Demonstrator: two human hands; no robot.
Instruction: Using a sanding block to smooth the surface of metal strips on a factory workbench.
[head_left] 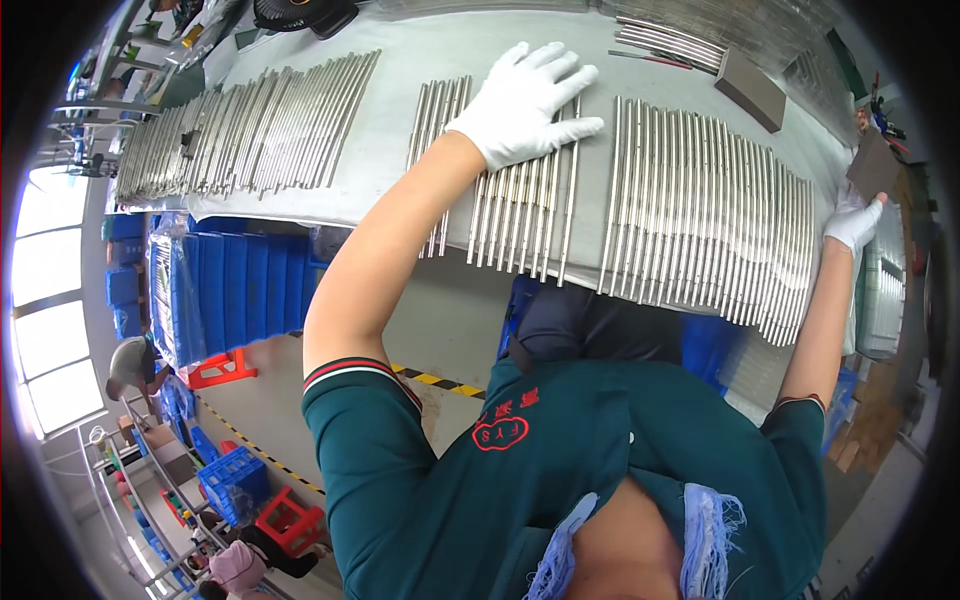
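My left hand [530, 108], in a white glove, lies spread over the upper part of a middle row of shiny metal rods [512, 215]. Its fingers point away from me, and the palm hides some of the rods' upper ends. At the far right, my white-gloved right hand [854, 224] grips a flat brown block [874, 166] by its near end. Between my arms, a wider row of metal rods [705, 210] lies side by side on the white-covered table [385, 150], with near ends at the table's front edge.
More metal rods [290, 120] lie on the left of the table. A grey-brown block [750, 90] rests near several thin rods [670, 42] at the back right. Blue crates [250, 285] stand below left, near a red stool [222, 368]. Other people are at lower left.
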